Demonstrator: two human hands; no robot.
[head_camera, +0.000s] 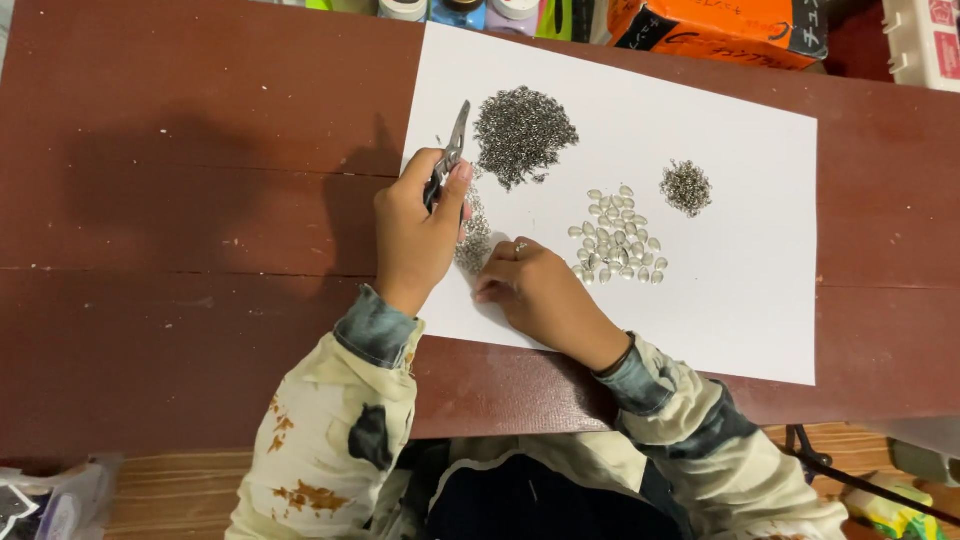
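- Head view, nearest the camera: your two patterned sleeves (330, 440) come up from the bottom of the frame, and the forearms cross the near edge of the dark red counter (180, 300) to meet over the lower left corner of the white paper sheet (740, 300).
- Your left hand (415, 235) sits at the paper's left edge, its fingers closed around the handles of the small pliers (450, 160). The pliers' long axis runs upward and a little to the right in the frame, the tips pointing at the left flank of the large heap of small metal rings (523, 133), close beside it but apart.
- Your right hand (540, 290) lies palm down on the paper, just right of the left hand. Its fingers are curled with the fingertips pressed together toward a small strip of linked rings (473, 238), which lies between the two hands. Whether they pinch a ring, you cannot tell from here.
- That strip runs roughly up and down in the frame, below the pliers' handles and touching or nearly touching both hands; the right fingertips are the nearer.
- To the right of your right hand lies a cluster of pale oval beads (615, 235), close to the knuckles.
- Further right, well apart, sits a small pile of rings (686, 187).
- An orange box (715, 30) stands at the top edge.
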